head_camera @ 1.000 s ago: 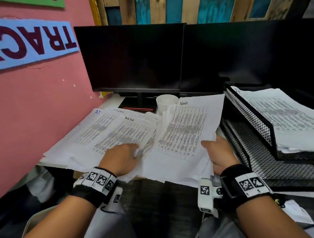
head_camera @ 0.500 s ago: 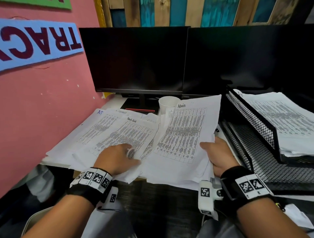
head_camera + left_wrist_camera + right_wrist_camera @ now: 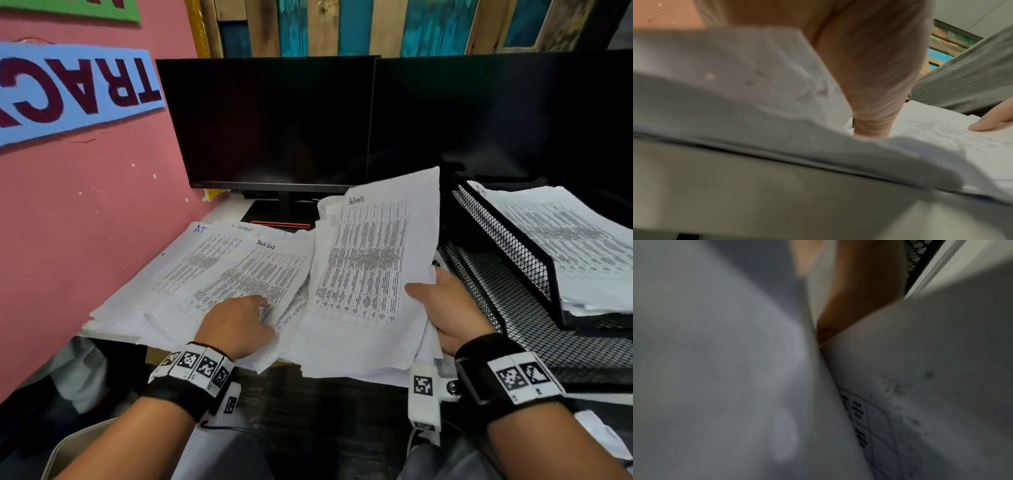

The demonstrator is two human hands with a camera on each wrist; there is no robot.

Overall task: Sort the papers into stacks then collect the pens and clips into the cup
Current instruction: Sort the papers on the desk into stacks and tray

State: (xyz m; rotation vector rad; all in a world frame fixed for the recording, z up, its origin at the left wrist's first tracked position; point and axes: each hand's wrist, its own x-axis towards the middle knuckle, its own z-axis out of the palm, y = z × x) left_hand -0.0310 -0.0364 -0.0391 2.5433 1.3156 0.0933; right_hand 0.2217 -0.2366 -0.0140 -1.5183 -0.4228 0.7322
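Observation:
Printed papers cover the desk. A sheet headed "Task list" (image 3: pixel 246 274) lies on the left pile, and my left hand (image 3: pixel 239 320) rests on its near edge, fingers bent down onto the paper. My right hand (image 3: pixel 442 308) grips a bundle topped by a sheet headed "Admin" (image 3: pixel 370 263), thumb on top, lifted and tilted up toward the monitors. The white cup (image 3: pixel 327 209) shows only as a sliver of rim behind that bundle. In the left wrist view my left hand (image 3: pixel 869 81) presses on the papers (image 3: pixel 941 134). The right wrist view shows blurred paper (image 3: pixel 920 386) close up. No pens or clips show.
A black mesh tray (image 3: pixel 513 260) stands at the right, its upper tier holding a paper stack (image 3: pixel 565 240). Two dark monitors (image 3: pixel 274 126) close off the back. A pink wall (image 3: pixel 85 222) runs along the left. A dark desk edge lies in front of the papers.
My right hand has lifted the Admin bundle up off the desk and tilted it, so it now hides most of the cup. The left hand stayed on the Task list sheet.

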